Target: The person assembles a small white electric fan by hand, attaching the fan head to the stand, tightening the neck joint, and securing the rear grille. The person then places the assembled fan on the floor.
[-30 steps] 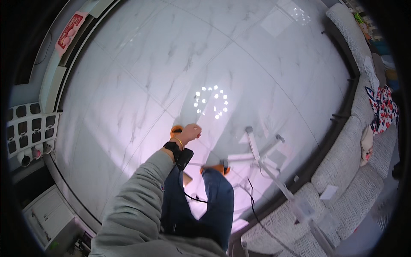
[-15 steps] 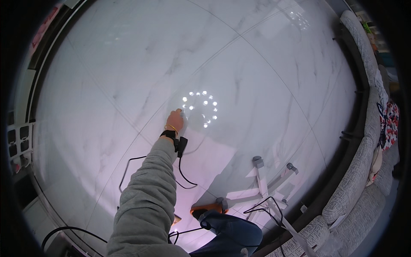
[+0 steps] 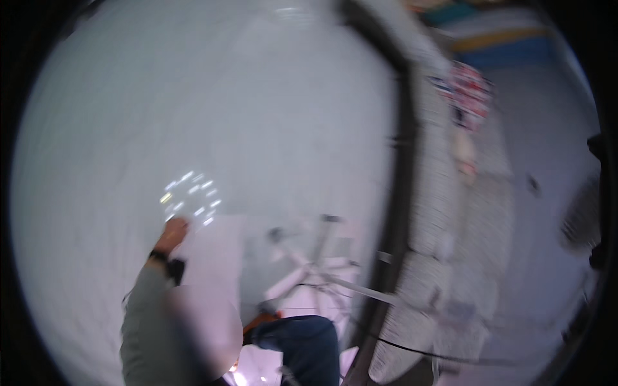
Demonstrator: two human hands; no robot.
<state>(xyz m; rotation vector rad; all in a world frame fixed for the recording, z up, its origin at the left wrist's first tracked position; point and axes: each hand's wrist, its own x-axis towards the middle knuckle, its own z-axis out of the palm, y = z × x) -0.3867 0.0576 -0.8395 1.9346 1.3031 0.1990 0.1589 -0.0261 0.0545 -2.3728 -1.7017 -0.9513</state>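
Note:
My left hand [image 3: 172, 235] reaches out over the pale floor [image 3: 212, 116], just below a ring of bright light reflections. Its fingers are smeared by motion, so whether they hold anything cannot be made out. A dark band [image 3: 158, 257] circles the wrist, above a grey sleeve [image 3: 143, 321]. Close beside the wrist is a small black block [image 3: 175, 271]. A blurred pinkish shape [image 3: 209, 315] covers part of the view next to my forearm; I cannot tell what it is. My right hand is out of view.
A white stand base with legs and dark casters [image 3: 310, 273] stands right of my arm. My bent knee in blue trousers [image 3: 299, 341] is below it. Along the right runs a grey sofa [image 3: 428, 212] with a dark base and a red-and-white patterned cloth [image 3: 472, 96].
The view has swung to the right, so the sofa fills more of the picture and my left hand appears lower and further left. The picture is now heavily blurred.

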